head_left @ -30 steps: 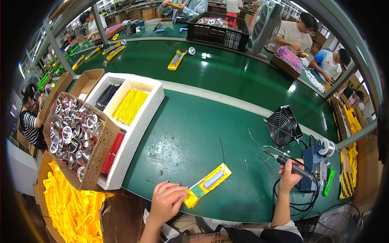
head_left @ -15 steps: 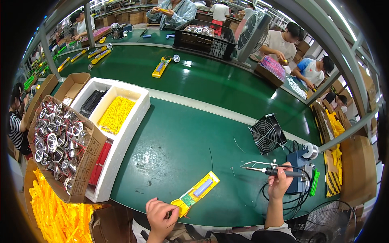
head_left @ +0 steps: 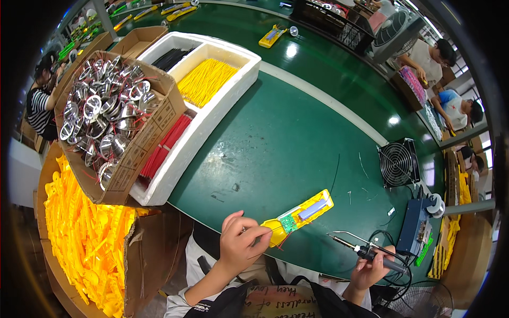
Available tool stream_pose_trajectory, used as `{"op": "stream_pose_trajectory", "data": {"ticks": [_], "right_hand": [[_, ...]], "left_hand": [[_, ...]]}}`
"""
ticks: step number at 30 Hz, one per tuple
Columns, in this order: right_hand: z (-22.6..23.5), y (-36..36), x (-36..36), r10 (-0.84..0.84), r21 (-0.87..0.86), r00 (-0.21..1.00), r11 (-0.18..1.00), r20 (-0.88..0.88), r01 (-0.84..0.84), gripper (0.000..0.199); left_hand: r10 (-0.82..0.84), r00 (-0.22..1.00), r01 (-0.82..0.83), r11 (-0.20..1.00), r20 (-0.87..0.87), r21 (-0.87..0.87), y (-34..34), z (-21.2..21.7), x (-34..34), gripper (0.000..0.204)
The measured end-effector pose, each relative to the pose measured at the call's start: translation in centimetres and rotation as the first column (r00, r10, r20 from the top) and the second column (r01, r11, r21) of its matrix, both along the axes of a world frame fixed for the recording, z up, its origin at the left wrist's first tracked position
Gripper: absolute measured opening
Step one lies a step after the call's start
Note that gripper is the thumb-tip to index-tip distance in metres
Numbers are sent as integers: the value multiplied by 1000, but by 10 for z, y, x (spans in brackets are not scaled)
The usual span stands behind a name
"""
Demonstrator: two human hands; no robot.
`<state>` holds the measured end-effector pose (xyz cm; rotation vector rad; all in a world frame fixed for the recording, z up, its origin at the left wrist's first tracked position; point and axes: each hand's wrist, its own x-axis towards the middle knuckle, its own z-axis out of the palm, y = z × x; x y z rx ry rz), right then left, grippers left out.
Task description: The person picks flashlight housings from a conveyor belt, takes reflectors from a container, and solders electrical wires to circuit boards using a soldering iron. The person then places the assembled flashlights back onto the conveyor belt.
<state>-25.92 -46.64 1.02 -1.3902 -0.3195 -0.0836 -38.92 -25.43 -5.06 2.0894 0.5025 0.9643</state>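
A long yellow plastic housing lies on the green table near its front edge, with a small green circuit board and a grey cell inside it. My left hand pinches a thin wire at the housing's near end. My right hand grips a soldering iron by its dark handle. The iron's tip points left toward the housing and hangs a little short of it.
A white foam tray holds yellow, black and red wires. A cardboard box of round metal parts leans on it. Yellow housings fill a box at the left. A small fan, a blue soldering station and other workers are beyond.
The view has tilted down and closer to the table. My left hand has closed on the wire at the housing's end; my right hand has brought the iron lower and nearer.
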Motion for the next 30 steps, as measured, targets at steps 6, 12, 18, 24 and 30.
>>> {"op": "stream_pose_trajectory", "data": {"ticks": [6, 12, 18, 24, 30], "right_hand": [[-6, 17, -29, -44, -19, 993, 999, -109, 42, 24], [-21, 21, -53, -46, -67, 980, 997, -194, 34, 27], [-29, 35, -69, -40, -161, 998, 986, -53, 31, 42], [-27, 38, -70, 35, -368, 993, 930, 109, 8, 41], [-28, 35, -64, 180, -513, 968, 856, 177, -66, 37]], "left_hand": [[24, 1000, -24, 999, -7, -36, -5, 6, -2, 16], [38, 999, -39, 999, -12, -25, -6, 10, 1, 16], [15, 999, -18, 997, -43, -77, -5, 13, 4, 16], [9, 999, -13, 996, -51, -87, -4, 13, 4, 16], [7, 999, -10, 997, -43, -76, -3, 14, 5, 16]]}}
